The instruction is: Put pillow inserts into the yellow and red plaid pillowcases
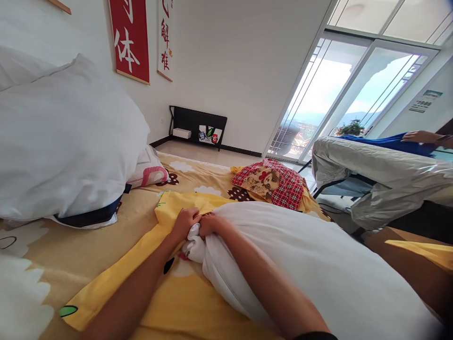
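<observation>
Bed (pixel 85 252) first, biggest thing going, dressed in tan cloud print and spread beneath everything, probably handy as a broad, soft support. Next down in size: plump white pillow (pixel 300 255), sprawling away to the right under the right forearm (pixel 262 271), bulk left to the mattress as if to spare both arms the weight. Over at the left, second white pillow (pixel 71 137), well apart, presumably parked clear of the action. Then yellow pillowcase (pixel 180 297), by the look of it, laid out flat and partly under the near pillow, perhaps to keep both within one reach. Beyond, red plaid dog-print cushion (pixel 271 182), or just its cover, apart from the handling. Now the close work! Side by side, left grip (pixel 184 222) and right grip (pixel 208 224), both clenched around the gathered white corner (pixel 194 243), likely bunched for firmer purchase. Undersides hidden: impossible to tell about any yellow cloth caught in there too.
</observation>
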Demonstrator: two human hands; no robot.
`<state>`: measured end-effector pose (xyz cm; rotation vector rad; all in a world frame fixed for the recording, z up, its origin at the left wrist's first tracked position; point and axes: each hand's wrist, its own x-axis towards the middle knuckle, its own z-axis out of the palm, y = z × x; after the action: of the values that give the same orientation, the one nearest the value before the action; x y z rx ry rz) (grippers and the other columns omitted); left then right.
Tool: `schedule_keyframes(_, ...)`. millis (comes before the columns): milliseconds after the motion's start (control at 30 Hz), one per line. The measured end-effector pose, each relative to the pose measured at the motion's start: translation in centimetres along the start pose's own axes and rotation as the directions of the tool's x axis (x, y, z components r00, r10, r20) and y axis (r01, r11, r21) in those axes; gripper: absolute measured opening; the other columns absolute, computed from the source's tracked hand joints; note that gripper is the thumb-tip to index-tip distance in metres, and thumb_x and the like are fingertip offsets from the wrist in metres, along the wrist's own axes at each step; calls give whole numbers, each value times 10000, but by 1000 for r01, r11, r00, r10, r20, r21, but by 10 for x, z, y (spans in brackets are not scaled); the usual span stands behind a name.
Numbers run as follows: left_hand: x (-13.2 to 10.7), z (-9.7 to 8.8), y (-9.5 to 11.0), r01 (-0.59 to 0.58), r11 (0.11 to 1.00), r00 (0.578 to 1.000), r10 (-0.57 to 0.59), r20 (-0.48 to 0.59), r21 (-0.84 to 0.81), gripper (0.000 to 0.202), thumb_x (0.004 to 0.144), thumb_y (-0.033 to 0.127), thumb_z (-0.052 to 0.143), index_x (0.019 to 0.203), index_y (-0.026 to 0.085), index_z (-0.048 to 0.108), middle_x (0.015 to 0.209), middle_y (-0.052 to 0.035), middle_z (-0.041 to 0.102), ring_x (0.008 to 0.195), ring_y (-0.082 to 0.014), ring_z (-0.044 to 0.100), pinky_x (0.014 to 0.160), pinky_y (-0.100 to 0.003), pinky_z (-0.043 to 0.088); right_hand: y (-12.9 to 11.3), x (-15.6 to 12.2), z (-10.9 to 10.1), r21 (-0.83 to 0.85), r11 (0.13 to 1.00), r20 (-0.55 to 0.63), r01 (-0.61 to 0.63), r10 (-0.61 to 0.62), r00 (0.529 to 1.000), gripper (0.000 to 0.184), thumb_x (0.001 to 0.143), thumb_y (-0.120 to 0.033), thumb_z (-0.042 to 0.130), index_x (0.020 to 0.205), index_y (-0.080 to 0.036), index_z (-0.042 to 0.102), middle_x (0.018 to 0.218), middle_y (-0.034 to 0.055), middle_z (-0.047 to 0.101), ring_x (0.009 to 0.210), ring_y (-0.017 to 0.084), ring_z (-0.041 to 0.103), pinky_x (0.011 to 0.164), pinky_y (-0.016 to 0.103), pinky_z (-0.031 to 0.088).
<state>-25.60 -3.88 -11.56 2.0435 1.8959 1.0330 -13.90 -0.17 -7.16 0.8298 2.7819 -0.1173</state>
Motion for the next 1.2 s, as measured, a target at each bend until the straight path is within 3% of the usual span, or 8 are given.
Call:
schedule_keyframes(133, -2, 5, -9, 8, 995, 1000, -9, -15, -102, 213, 795, 278, 482, 610, 202, 407, 608, 23, 491, 616, -137, 455, 606, -249, 353, -14, -17, -5, -56, 996, -103, -64, 58, 993, 489, 730, -185, 652, 1212, -122, 600, 1223, 184, 627, 1161, 314, 566, 1002, 441, 443)
schedule_keyframes(300, -5, 6, -13, 4, 983, 1000, -3, 1, -184, 226, 848, 369, 453, 703, 196, 468, 677, 27, 536, 651, -133, 501, 617, -237, 398, -61, -108, 23, -166, 986, -244, 16, -57, 968, 335, 846, -122, 505, 1156, -85, 628, 1075, 189, 684, 1019, 273, 639, 902, 416, 496)
schedule_keyframes(500, -10, -3, -1, -39, 992, 998, 44, 43, -121, 117, 811, 278, 536, 863, 188, 587, 866, -32, 653, 813, -196, 582, 763, -311, 434, -93, -192, 95, -383, 916, -799, -118, -264, 541, 415, 886, -195, 435, 1270, -164, 591, 1300, 105, 611, 1228, 274, 525, 1006, 408, 395)
schedule_keyframes(633, -35, -9, 17, -172, 976, 983, 179, -42, 133, 315, 832, 164, 475, 1129, 180, 580, 1136, -120, 625, 1066, -270, 538, 947, -428, 374, -63, -191, 93, -314, 941, -838, -127, -211, 503, 444, 889, -116, 392, 1291, -170, 572, 1250, 114, 639, 1208, 247, 540, 1018, 406, 373)
schedule_keyframes(767, -79, -13, 21, -233, 932, 971, 241, 6, 278, 240, 919, 214, 382, 893, 165, 615, 909, -113, 649, 883, -237, 572, 828, -378, 427, -10, -176, 50, -365, 922, -813, 128, -383, 438, 364, 898, -95, 435, 1210, -161, 610, 1109, 86, 699, 1043, 200, 614, 963, 374, 417)
schedule_keyframes(867, -102, -16, 20, -261, 913, 962, 221, 158, 313, 244, 928, 236, 393, 1006, 177, 616, 1082, -124, 654, 992, -242, 581, 864, -392, 413, 16, -161, 16, -227, 953, -823, 201, -298, 484, 365, 869, -104, 499, 1209, -174, 612, 1056, 87, 715, 913, 187, 642, 871, 350, 450)
schedule_keyframes(1067, -101, -31, 53, -294, 844, 905, 94, 416, 448, 334, 888, 424, 493, 1002, 159, 662, 1003, -155, 698, 989, -311, 625, 900, -466, 411, 27, -127, -31, 113, 989, -628, 92, 0, 779, 357, 806, -144, 622, 1159, -180, 663, 1092, 106, 717, 1000, 242, 659, 936, 383, 418)
schedule_keyframes(1200, -107, -59, 98, -375, 824, 727, -23, 687, 424, 327, 765, 482, 636, 870, 178, 697, 797, -111, 714, 765, -310, 667, 693, -384, 471, 29, -113, -33, 180, 981, -599, 74, 50, 799, 334, 843, -159, 593, 1170, -179, 662, 1129, 103, 704, 1054, 246, 640, 965, 395, 404)
